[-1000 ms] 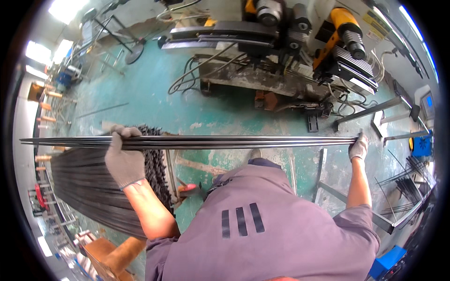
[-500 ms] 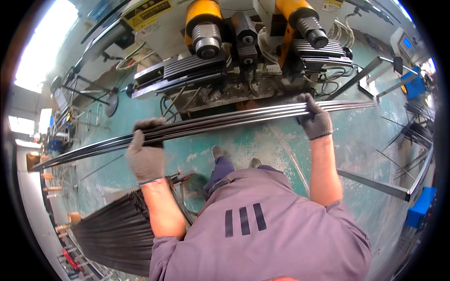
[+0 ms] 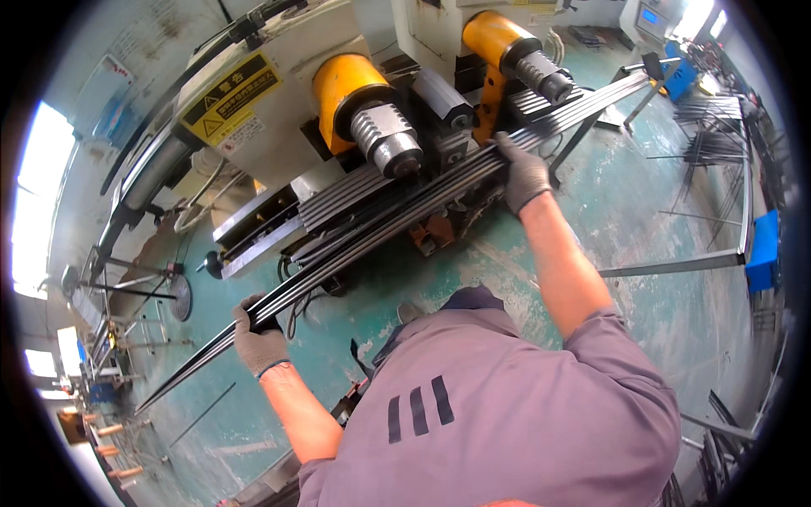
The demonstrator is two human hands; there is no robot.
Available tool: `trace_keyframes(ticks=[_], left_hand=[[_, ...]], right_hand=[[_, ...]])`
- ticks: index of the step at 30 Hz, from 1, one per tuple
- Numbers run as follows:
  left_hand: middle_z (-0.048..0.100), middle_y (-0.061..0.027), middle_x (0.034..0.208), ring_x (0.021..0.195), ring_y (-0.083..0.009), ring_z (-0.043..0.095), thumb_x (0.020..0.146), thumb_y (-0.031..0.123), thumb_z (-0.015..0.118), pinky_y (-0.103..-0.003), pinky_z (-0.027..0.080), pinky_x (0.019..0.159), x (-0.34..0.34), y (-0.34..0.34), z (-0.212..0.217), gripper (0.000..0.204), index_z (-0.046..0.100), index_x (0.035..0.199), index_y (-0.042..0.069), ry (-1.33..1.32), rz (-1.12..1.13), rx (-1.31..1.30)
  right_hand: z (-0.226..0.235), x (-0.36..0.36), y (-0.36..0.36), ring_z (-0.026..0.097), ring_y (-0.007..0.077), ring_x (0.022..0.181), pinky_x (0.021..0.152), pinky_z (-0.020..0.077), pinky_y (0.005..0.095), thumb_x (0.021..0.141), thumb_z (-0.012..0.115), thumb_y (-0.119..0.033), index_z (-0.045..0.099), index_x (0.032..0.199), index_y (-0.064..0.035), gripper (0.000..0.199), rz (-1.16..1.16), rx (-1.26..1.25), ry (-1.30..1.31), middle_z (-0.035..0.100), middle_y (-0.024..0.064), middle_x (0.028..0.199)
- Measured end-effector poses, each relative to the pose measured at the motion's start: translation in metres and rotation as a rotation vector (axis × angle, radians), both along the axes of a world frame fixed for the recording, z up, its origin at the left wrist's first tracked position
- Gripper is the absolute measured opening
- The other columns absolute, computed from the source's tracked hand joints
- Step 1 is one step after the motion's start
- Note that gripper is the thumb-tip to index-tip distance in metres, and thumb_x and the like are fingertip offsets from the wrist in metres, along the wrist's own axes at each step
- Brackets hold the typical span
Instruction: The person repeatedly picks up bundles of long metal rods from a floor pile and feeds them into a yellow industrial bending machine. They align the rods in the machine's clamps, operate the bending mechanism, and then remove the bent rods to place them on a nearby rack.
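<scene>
I hold a long bundle of thin dark metal rods [image 3: 397, 221] that runs diagonally from lower left to upper right. My left hand [image 3: 256, 336], in a grey glove, grips the bundle near its lower left part. My right hand [image 3: 522, 176], also gloved, grips it further up, close to the machine. The rods lie against the grooved bed [image 3: 338, 198] of a large machine with two yellow cylinder heads [image 3: 359, 106] above it. My grey shirt fills the lower middle of the view.
The floor [image 3: 642, 203] is worn green concrete. A metal stand frame [image 3: 676, 266] and a blue box [image 3: 764, 249] are at the right. More rods lie on the floor at the upper right [image 3: 710, 148]. Stands and cables sit at the left [image 3: 160, 287].
I have turned and moved closer to the machine. The rod bundle has swung from level to a steep diagonal and now rests at the machine's grooved bed. Both hands keep their grip.
</scene>
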State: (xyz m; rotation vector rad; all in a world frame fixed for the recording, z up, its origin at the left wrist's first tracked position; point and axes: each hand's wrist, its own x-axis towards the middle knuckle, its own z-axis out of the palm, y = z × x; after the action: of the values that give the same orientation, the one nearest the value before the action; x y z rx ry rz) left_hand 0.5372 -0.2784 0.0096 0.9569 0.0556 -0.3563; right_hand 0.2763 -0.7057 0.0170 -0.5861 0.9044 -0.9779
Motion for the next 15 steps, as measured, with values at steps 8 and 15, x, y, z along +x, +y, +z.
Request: trace_keyframes(ticks=[8,15], left_hand=[[0.065,-0.016,0.112,0.109,-0.0296,0.06,0.101,0.026,0.049,-0.043,0.045,0.104,0.011,-0.066,0.012,0.035,0.061,0.112,-0.004,0.193,-0.126,-0.194],[0.062,-0.0186,0.119,0.116,-0.0296,0.056,0.103,0.021,0.041,-0.045,0.041,0.109,0.086,-0.044,-0.006,0.036,0.057,0.115,-0.009,0.279,0.015,-0.182]], right_hand=[[0.007,0.036,-0.034,0.067,0.0245,0.078,0.068,0.058,0.0354,0.082,0.073,-0.013,0.063,0.099,0.004,0.025,-0.088,0.013,0.041,0.068,0.0113,0.094],[-0.011,0.033,-0.095,0.067,0.0257,0.073,0.067,0.0568,0.0366,0.085,0.07,-0.011,0.062,0.099,0.0046,0.022,-0.068,-0.017,-0.044,0.067,0.0123,0.087]])
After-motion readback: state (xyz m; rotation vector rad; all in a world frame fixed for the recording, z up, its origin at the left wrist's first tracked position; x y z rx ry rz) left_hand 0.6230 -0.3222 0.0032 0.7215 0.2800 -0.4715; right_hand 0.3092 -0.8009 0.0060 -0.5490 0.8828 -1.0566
